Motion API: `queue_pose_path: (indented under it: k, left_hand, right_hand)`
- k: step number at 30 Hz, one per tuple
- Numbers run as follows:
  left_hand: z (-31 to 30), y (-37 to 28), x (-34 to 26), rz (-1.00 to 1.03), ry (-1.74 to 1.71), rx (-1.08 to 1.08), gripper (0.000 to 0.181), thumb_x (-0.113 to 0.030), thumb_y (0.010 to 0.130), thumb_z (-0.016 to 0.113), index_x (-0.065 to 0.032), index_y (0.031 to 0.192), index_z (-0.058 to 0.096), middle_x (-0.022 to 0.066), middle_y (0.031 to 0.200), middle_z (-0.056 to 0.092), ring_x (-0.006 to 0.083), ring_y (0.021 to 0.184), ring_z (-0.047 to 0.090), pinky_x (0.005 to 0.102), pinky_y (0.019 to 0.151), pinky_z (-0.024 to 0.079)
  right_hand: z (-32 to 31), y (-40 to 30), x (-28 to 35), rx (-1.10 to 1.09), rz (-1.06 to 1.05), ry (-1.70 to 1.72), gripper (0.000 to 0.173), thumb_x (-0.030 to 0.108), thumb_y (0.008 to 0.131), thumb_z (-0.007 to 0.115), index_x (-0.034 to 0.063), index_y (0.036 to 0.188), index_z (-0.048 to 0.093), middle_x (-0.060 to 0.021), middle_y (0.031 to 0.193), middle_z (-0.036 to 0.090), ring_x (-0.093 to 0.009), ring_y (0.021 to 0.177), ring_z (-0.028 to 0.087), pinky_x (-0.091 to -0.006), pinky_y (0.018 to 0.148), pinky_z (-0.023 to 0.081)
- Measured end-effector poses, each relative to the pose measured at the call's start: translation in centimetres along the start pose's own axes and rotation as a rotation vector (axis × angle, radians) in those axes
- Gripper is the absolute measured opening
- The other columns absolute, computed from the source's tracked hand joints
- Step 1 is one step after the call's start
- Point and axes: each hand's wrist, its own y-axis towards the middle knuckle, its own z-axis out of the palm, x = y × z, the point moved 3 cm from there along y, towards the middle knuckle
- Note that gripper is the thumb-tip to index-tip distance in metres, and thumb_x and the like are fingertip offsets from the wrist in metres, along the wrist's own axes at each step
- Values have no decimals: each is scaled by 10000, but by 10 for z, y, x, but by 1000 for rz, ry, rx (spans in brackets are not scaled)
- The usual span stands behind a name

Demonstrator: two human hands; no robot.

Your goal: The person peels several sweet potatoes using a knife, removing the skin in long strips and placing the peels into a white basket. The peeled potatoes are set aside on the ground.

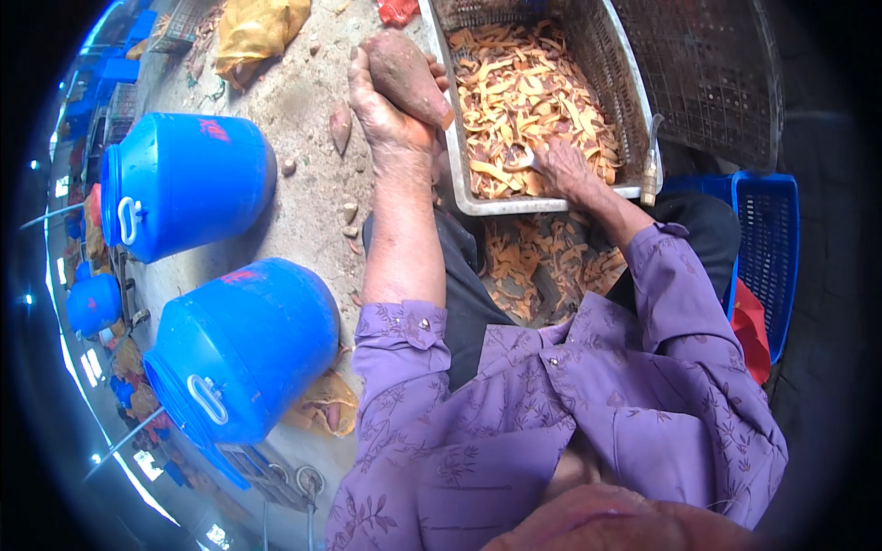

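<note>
Above the gritty concrete floor, my left hand grips a large reddish-purple sweet potato, its lower tip cut to orange flesh. My right hand reaches over the near rim into a grey plastic crate, down among orange and purple peelings. By its fingertips shows a pale, shiny curved thing, partly covered; whether the fingers hold it is unclear. Hooked at the crate's right rim is a small tool with a brownish handle. More peelings lie on the floor between my legs.
Two blue plastic barrels lie tilted at left. A small sweet potato is on the floor near my left wrist. Yellow mesh sacks sit behind. A blue basket stands at right, and a dark grid crate beyond.
</note>
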Motion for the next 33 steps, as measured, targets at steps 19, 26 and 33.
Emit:
queue_pose_path:
  k: [19, 26, 33]
  left_hand:
    - [-17, 31, 43, 188, 129, -144, 423, -390, 840, 623, -4, 1012, 610, 78, 940, 625, 168, 840, 604, 283, 742, 487]
    - [35, 24, 68, 277, 402, 6, 306, -349, 881, 559, -67, 994, 599, 49, 890, 618, 161, 723, 606, 292, 605, 524]
    - [30, 25, 75, 261, 355, -132, 337, -367, 878, 564, -48, 976, 607, 22, 854, 611, 143, 792, 588, 286, 694, 491]
  right_hand:
    - [-196, 0, 32, -612, -130, 775, 434, -27, 822, 443, 94, 1235, 498, -201, 812, 559, -198, 691, 568, -292, 663, 470]
    - [-201, -4, 39, -833, -68, 315, 398, -9, 790, 479, 76, 1178, 503, -188, 689, 592, -355, 612, 607, -457, 548, 478]
    - [-160, -29, 51, -359, -25, 383, 479, 1, 796, 459, 23, 1272, 413, -231, 747, 585, -380, 651, 600, -472, 558, 476]
